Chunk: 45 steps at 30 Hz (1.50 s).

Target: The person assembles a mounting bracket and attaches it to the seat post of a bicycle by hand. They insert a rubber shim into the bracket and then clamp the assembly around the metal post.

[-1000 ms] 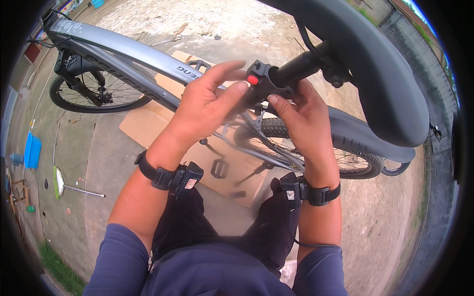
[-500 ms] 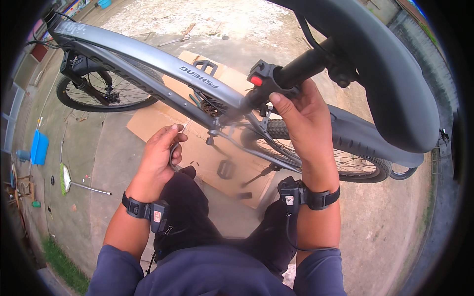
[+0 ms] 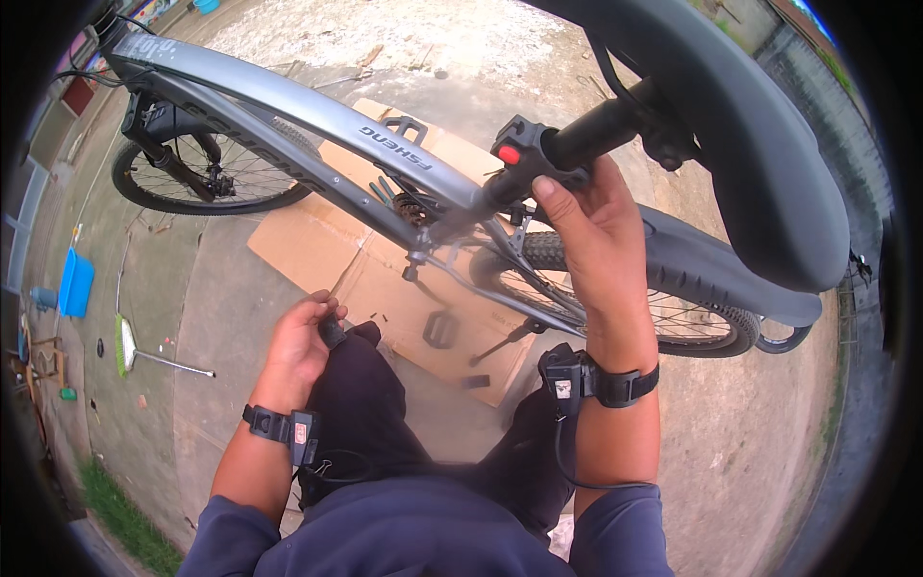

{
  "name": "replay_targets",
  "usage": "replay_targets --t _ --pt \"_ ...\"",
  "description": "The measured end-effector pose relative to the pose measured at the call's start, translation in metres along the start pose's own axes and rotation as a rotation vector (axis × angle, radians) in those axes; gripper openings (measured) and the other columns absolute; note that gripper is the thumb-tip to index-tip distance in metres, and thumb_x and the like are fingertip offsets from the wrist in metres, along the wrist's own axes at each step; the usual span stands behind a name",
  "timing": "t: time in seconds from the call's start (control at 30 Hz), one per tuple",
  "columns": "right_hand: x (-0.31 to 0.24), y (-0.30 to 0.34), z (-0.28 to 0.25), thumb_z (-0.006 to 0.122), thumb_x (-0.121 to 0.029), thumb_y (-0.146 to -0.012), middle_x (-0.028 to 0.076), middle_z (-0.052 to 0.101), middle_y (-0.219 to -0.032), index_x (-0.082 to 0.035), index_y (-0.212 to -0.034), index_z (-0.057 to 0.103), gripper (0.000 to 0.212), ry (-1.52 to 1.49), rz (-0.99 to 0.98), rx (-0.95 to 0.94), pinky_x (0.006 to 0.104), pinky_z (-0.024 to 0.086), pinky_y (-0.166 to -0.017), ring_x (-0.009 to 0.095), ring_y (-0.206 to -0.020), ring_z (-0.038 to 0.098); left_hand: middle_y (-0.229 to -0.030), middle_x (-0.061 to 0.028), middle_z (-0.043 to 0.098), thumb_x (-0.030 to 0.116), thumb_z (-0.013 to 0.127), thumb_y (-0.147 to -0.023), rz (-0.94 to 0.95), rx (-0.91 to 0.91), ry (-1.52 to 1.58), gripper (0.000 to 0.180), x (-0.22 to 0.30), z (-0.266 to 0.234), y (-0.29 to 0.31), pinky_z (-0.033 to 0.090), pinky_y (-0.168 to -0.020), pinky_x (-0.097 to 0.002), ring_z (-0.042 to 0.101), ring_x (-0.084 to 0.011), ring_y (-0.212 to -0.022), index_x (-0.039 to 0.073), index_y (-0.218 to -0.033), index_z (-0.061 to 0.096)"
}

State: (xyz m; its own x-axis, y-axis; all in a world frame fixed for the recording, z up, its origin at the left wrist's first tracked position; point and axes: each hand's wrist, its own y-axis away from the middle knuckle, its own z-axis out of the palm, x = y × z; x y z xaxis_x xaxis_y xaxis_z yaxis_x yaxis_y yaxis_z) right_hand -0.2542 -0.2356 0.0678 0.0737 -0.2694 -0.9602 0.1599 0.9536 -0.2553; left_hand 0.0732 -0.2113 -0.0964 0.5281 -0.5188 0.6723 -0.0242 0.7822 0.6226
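Note:
A grey bicycle frame stretches from the far left toward the middle, with its black saddle at the upper right. My right hand is closed around a black clamp-like device with a red button on the seat post. The thumb lies along the device's near side, and the other fingers go behind it, partly hidden. Down at the left, above my knee, my left hand is closed with a small dark piece in its fingers. What kind of piece this is, I cannot make out.
Flattened cardboard lies under the bicycle, with a black pedal and small dark bits on it. The kickstand reaches down to the cardboard. Farther left are a blue bin and a green-bristled broom.
My left hand has dropped down and slightly left, away from the frame, and its fingers have turned inward. My right hand stays on the clamp-like device.

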Motion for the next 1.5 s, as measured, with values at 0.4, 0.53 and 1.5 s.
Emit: replay_targets --t 0.4,0.53,1.5 --pt "0.008 0.001 -0.004 0.068 -0.009 -0.098 0.014 0.067 -0.119 0.007 -0.137 0.045 0.047 -0.008 0.012 0.027 0.0327 0.050 -0.101 0.018 -0.111 0.065 -0.122 -0.0233 0.061 -0.018 0.039 -0.073 0.080 -0.052 -0.051 0.058 -0.005 0.000 0.005 0.053 -0.096 -0.0380 0.063 -0.0312 -0.108 -0.013 -0.128 0.053" --pt "0.006 0.002 -0.004 0.067 -0.006 -0.097 0.012 0.066 -0.118 0.008 -0.133 0.048 0.043 -0.038 0.003 0.033 0.0262 0.050 -0.094 0.013 -0.107 0.064 -0.121 -0.0235 0.061 -0.019 0.039 -0.072 0.082 -0.051 -0.065 0.057 -0.007 -0.002 0.004 0.053 -0.098 -0.0375 0.063 -0.0309 -0.107 -0.013 -0.127 0.054" --pt "-0.009 0.021 -0.001 0.068 -0.005 -0.094 0.019 0.060 -0.132 0.010 -0.134 0.046 0.048 0.091 -0.063 0.076 0.0362 0.051 -0.103 0.025 -0.123 0.062 -0.091 -0.0018 0.065 0.018 0.069 -0.099 0.544 -0.675 -0.398 0.030 0.046 0.200 0.054 0.039 -0.057 -0.0175 0.053 -0.0041 -0.070 0.000 -0.122 0.061"
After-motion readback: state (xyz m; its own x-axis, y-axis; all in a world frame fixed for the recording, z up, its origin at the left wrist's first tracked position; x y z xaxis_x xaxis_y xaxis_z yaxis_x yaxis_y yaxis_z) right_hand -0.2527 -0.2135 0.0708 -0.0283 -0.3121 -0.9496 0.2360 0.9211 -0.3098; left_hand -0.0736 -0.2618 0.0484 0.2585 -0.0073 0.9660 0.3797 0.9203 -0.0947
